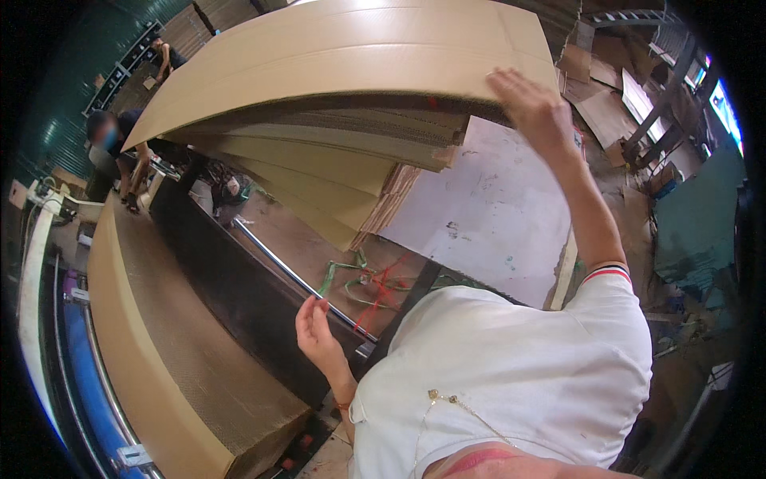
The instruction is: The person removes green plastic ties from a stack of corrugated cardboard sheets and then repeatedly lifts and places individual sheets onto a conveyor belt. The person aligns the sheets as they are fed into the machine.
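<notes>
My right hand [533, 108] reaches up and forward and rests its fingers on the edge of the top brown cardboard sheet [351, 56], which lies on a fanned pile of flat cardboard sheets [335, 160]. Lower down, near my white shirt, my left hand [317, 331] is held up in the air with its fingers loosely curled and nothing in them. It hovers just above a shiny metal bar [279, 259]. Behind it, red and green plastic straps [367, 283] lie on the floor.
A long stack of cardboard [183, 359] runs along the left beside a blue machine rail [84, 375]. A white sheet [495, 207] lies under the pile. Two other people [116, 148] stand at the far left. Cardboard scraps [606, 112] litter the floor at the right.
</notes>
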Motion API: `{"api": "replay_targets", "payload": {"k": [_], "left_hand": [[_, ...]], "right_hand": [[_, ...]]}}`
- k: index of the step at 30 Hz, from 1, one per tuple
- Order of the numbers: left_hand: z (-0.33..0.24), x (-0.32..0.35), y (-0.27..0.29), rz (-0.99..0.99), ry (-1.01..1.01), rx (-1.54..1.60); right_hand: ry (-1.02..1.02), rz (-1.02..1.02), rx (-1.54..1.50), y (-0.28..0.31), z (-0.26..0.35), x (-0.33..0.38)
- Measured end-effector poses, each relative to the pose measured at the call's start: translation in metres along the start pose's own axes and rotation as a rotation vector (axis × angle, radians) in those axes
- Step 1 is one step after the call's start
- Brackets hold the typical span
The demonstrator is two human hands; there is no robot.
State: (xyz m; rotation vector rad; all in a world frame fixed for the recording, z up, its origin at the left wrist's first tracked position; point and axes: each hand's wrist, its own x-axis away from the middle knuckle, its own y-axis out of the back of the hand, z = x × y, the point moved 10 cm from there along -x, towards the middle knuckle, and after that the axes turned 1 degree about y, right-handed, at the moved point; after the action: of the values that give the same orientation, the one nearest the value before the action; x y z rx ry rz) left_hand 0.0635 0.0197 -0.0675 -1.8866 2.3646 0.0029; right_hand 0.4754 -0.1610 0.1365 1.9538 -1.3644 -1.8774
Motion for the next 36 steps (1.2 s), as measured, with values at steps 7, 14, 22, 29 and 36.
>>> {"api": "replay_targets", "payload": {"k": [7,14,22,29,36], "left_hand": [[0.014,-0.005,-0.045,0.215,0.063,0.055],[0.006,-0.012,-0.064,0.255,0.006,0.03],[0.01,-0.029,-0.1,0.36,0.023,0.005],[0.016,-0.023,-0.132,0.472,0.075,-0.02],[0.023,-0.022,-0.13,0.444,0.087,-0.04]], "right_hand": [[-0.105,0.073,-0.112,-0.005,-0.154,-0.01],[-0.023,0.135,-0.153,-0.032,-0.164,-0.001],[-0.274,0.312,-0.987,-0.028,-0.15,0.036],[-0.268,0.054,-0.981,-0.037,-0.13,0.044],[-0.204,0.066,-0.85,-0.032,-0.129,0.043]]}}
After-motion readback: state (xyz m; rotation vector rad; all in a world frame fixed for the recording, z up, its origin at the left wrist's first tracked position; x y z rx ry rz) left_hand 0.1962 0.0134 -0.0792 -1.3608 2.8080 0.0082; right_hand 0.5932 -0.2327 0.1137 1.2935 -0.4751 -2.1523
